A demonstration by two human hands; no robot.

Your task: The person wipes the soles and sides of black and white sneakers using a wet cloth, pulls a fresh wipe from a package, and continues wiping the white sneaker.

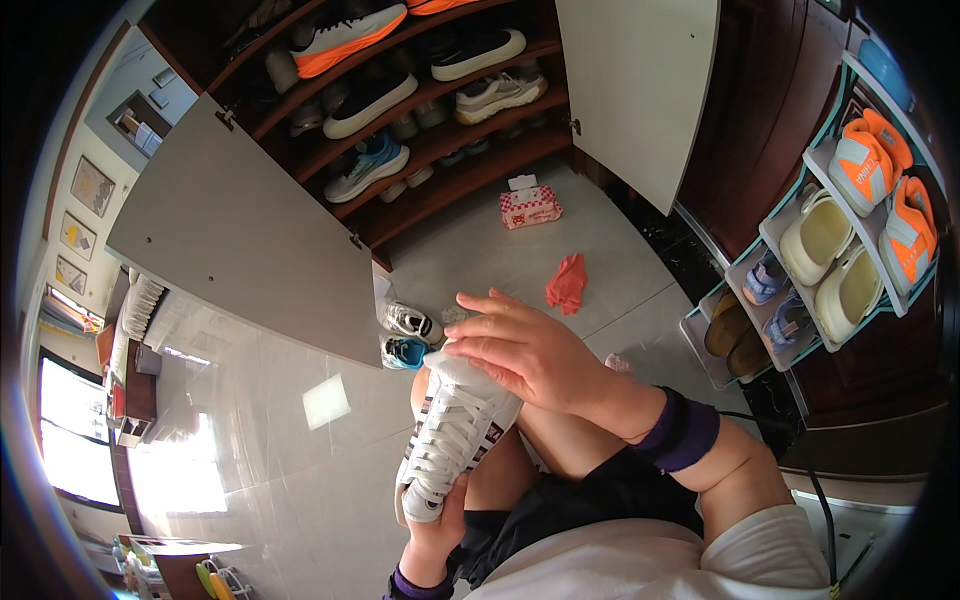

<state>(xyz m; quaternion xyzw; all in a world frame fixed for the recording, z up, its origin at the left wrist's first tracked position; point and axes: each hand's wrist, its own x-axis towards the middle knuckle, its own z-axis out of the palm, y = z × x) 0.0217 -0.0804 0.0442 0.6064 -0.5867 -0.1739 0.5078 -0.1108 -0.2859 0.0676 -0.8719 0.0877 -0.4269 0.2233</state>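
Observation:
A white lace-up sneaker (448, 431) with dark patterned side stripes is held at an angle above my bent legs. My left hand (439, 517) grips its lower end, thumb on the upper near a small round emblem. Over the upper end lies my right hand (517, 349), back up, with extended fingers slightly apart. It seems to touch the shoe there; its palm and the surface beneath are hidden. On the floor beyond are a white-and-black sneaker (411, 321), a shoe with a blue lining (405, 351) and a crumpled red cloth (567, 285).
An open shoe cabinet (457, 187) holds several shoes between its left door (247, 240) and right door (637, 90). A red-and-white wipes pack (531, 208) lies before it. At right, a tiered rack (847, 157) carries orange sneakers (862, 169) and cream clogs (817, 232). A black cable (817, 487) runs behind my right arm.

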